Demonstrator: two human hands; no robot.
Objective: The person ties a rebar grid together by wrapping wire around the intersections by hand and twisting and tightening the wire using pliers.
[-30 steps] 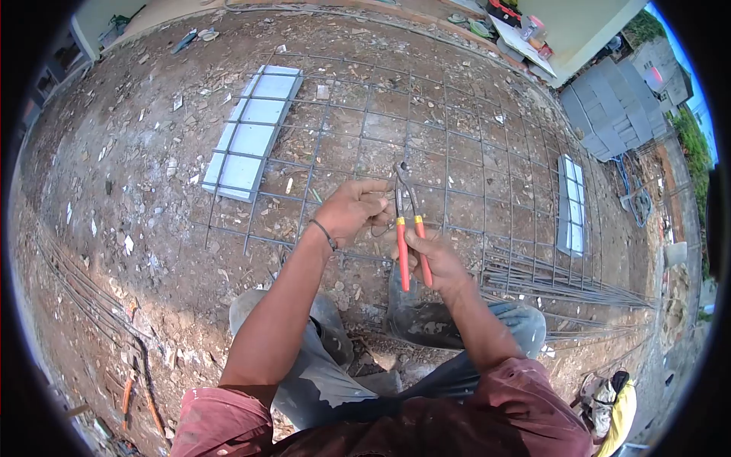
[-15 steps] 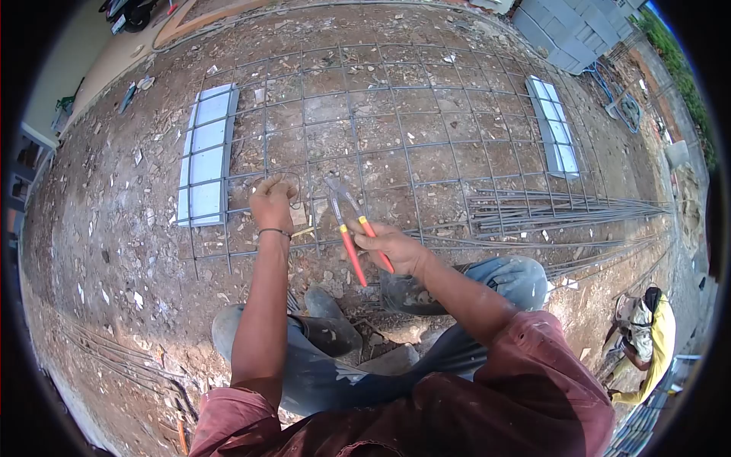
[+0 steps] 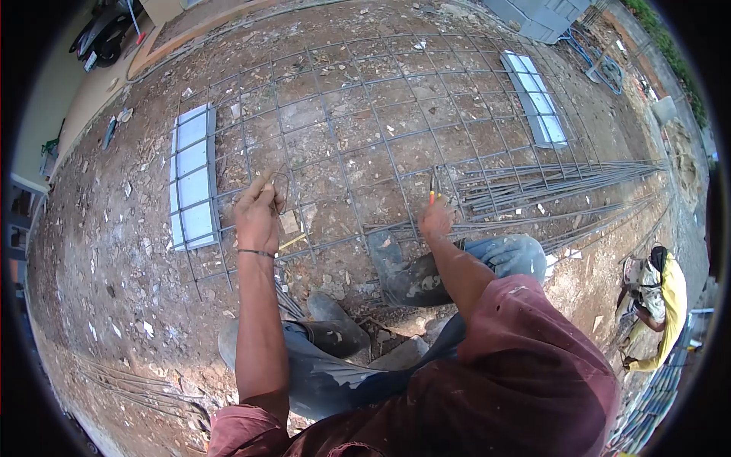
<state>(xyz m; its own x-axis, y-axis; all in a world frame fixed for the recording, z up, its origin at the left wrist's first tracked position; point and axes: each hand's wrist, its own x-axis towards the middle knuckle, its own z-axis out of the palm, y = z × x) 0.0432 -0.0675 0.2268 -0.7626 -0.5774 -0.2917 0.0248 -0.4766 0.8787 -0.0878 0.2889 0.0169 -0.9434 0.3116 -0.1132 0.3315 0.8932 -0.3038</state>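
My left hand (image 3: 257, 217) is closed in a pinch on a thin tie wire (image 3: 283, 174), which curves out in a loop near the steel rods. A grid of rebar (image 3: 327, 118) spreads over the ground in front of me. Farther right, my right hand (image 3: 436, 219) is wrapped round a pair of pincers (image 3: 434, 186) with red and yellow handles. Their head points away from me, close to a crossing of the mesh. The grip hides most of the handles.
Two pale blocks (image 3: 192, 175) (image 3: 537, 99) lie under the mesh ends. Loose rebar (image 3: 533, 186) is bundled at right. My boots (image 3: 335, 335) are on the dirt. Another person in yellow (image 3: 670, 305) bends at far right. A motorcycle (image 3: 106, 38) stands at top left.
My right hand has moved right with the pincers, away from my left hand, and the handles look closer together. My left hand has shifted slightly left, still with the wire. The view has tilted.
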